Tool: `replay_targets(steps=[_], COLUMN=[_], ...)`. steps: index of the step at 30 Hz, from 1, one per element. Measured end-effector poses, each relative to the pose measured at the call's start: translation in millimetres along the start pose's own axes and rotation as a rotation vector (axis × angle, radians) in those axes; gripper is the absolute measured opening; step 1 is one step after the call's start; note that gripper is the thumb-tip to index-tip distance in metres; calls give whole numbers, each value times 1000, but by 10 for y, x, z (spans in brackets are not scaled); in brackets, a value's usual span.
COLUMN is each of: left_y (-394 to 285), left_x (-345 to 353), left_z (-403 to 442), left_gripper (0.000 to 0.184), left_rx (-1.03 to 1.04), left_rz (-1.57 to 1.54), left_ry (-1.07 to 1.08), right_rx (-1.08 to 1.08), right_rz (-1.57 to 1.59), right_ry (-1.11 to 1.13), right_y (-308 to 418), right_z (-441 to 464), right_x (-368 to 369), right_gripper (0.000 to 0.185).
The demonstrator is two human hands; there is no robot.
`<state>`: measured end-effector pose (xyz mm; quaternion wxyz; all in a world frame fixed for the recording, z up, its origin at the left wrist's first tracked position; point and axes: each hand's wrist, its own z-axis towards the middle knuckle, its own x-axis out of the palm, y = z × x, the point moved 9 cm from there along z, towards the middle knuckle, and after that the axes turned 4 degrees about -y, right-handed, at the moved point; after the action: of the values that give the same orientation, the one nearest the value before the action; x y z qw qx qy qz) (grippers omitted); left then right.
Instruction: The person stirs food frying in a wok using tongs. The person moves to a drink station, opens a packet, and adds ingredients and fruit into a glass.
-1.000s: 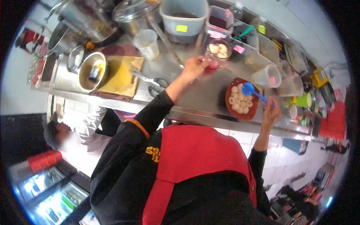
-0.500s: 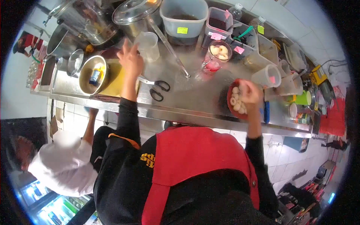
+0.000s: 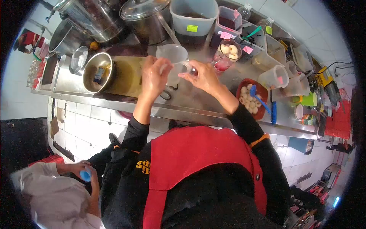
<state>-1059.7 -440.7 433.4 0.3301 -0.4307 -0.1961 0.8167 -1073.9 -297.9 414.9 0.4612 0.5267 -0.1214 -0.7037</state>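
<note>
A translucent plastic pitcher point(image 3: 172, 52) is raised above the steel counter between my hands. My left hand point(image 3: 153, 78) closes on its near left side, fingers curled against the wall. With thumb and fingers, my right hand point(image 3: 206, 78) grips it at the handle on the right. Partly hidden behind the pitcher and left hand lie black-handled scissors point(image 3: 166, 95). Right of my right hand, a red bowl point(image 3: 262, 88) holds round pale peeled fruits point(image 3: 248, 100), and a blue spoon point(image 3: 260, 100) rests in it. A glass jug point(image 3: 221, 64) with pale fruits and red liquid stands behind.
A steel bowl point(image 3: 87, 74) with a small packet sits left by a yellowish board point(image 3: 127, 78). Along the back stand a lidded pot point(image 3: 146, 26), a bin of dark liquid point(image 3: 194, 26) and several tubs point(image 3: 274, 78). A co-worker point(image 3: 63, 191) holds a blue cup point(image 3: 86, 174) at lower left.
My right hand has left the red bowl and moved left to the pitcher. The pitcher has come off the counter, nearer and rightward. The blue spoon now shows in the bowl.
</note>
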Motion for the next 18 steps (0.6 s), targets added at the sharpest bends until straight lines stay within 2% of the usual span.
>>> replay_targets(steps=[1, 3, 4, 5, 6, 8, 10, 11, 13, 15, 17, 18], left_y=[-160, -330, -406, -473, -550, -708, -757, -753, -694, -661, -597, -548], left_x=[-26, 7, 26, 37, 48, 29, 74, 110, 118, 166, 195, 240], left_z=[13, 5, 5, 6, 9, 22, 5, -7, -17, -34, -65, -90], left_gripper=[12, 13, 16, 18, 28, 33, 45, 45, 47, 48, 48, 49], left_rx=[84, 100, 107, 114, 147, 173, 228, 229, 159, 142, 123, 103], left_rz=[-8, -47, -118, -190, -211, -299, -372, -379, -484, -486, -485, -440], left_ry=[-10, -2, -4, -3, 19, 16, 18, 18, -41, -41, -41, -5], right_rx=[1, 115, 30, 35, 84, 136, 181, 182, 77, 77, -14, 68], right_rz=[-5, -74, 7, -2, 14, 19, 214, 208, -52, -90, -112, -140], right_ry=[-2, 6, -75, -77, -113, -153, -159, -161, -110, -144, -212, -184], right_y=[15, -90, -20, -47, -118, -185, -183, -150, -13, -61, 6, -15], right_z=[2, -23, -35, -55, -80, -132, -218, -248, -300, -379, -426, -424], right_x=[-87, -275, -447, -562, -714, -996, -1232, -1364, -1561, -1710, -1897, -1969], right_gripper=[30, 27, 24, 24, 20, 17, 13, 13, 16, 17, 17, 16])
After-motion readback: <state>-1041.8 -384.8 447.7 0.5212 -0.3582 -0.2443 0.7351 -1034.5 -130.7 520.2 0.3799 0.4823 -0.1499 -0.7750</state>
